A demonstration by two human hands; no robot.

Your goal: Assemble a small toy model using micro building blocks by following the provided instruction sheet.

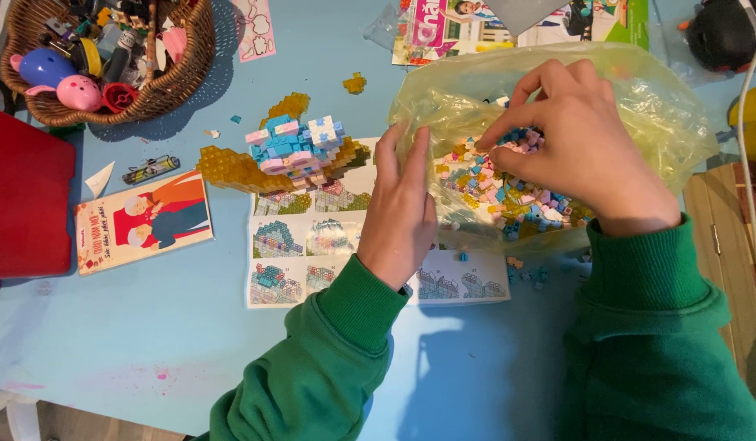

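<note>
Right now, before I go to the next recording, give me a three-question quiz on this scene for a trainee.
1. True or false: the right hand reaches into the yellowish plastic bag of small bricks.
2. What does the left hand touch? A) the wicker basket B) the bag's edge C) the red box
3. What lies under the half-built brick model?

Key
1. True.
2. B.
3. The instruction sheet, on the blue table.

Bare hands (pixel 402 214), green ribbed-cuff sweater sleeves (pixel 345 343).
</note>
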